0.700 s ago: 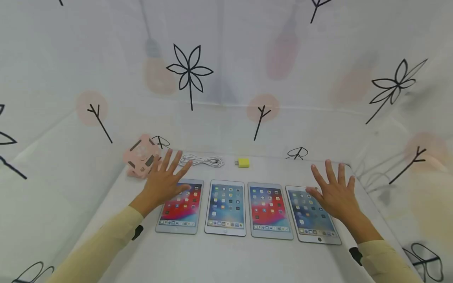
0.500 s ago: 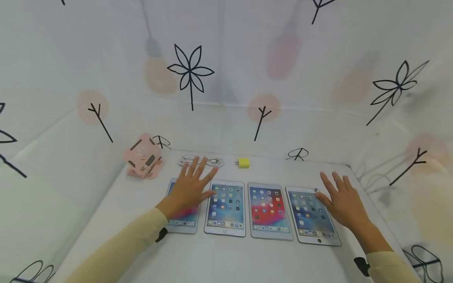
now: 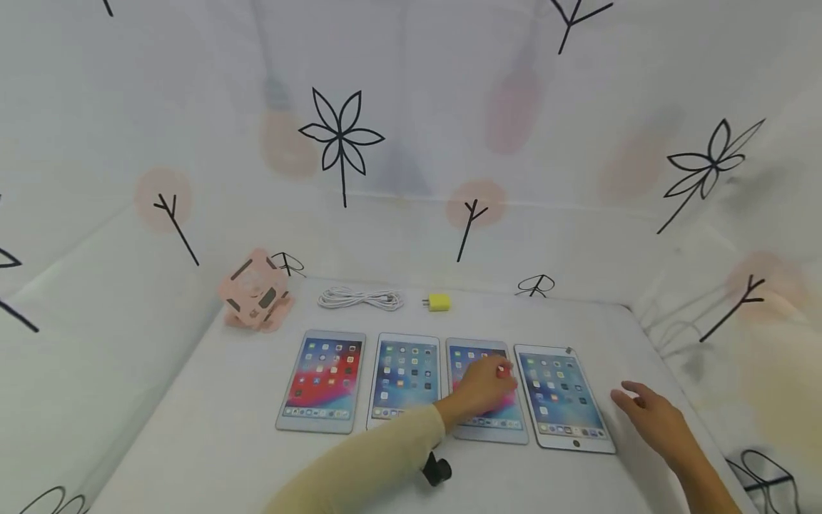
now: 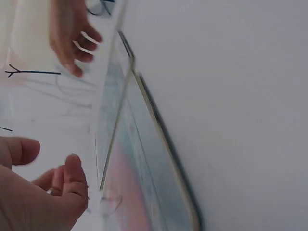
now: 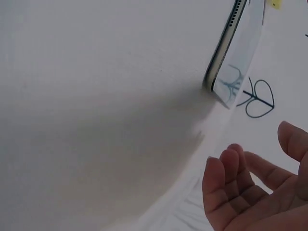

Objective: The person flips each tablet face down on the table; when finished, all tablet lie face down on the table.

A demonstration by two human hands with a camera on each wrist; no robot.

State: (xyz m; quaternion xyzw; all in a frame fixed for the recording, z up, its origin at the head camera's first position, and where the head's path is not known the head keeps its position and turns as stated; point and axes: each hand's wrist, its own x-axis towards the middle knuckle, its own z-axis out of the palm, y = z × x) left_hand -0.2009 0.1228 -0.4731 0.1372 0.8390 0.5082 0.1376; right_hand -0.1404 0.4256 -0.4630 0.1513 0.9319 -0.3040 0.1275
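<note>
Several white-framed tablets lie in a row on the white table, their screens showing app icons. My left hand (image 3: 483,389) hovers over the third tablet (image 3: 462,357) from the left and hides part of its screen. In the left wrist view its thumb and fingers (image 4: 74,178) bend loosely, with a gap between them and nothing held. Just right of the rightmost tablet (image 3: 560,400), my right hand (image 3: 658,421) hangs apart from it with relaxed fingers. The leftmost tablet (image 3: 324,382) is in full view, while my left sleeve covers the bottom of the second tablet (image 3: 406,371).
Behind the tablets lie a coiled white cable (image 3: 359,298) and a yellow plug adapter (image 3: 439,303). A pink box-like object (image 3: 257,289) stands at the back left. Patterned white cloth (image 3: 411,164) rises along the back and sides of the table (image 3: 212,450).
My left hand has swept right from the leftmost tablet to over the third, its spread fingers now bent. My right hand has drawn down and right, off the rightmost tablet.
</note>
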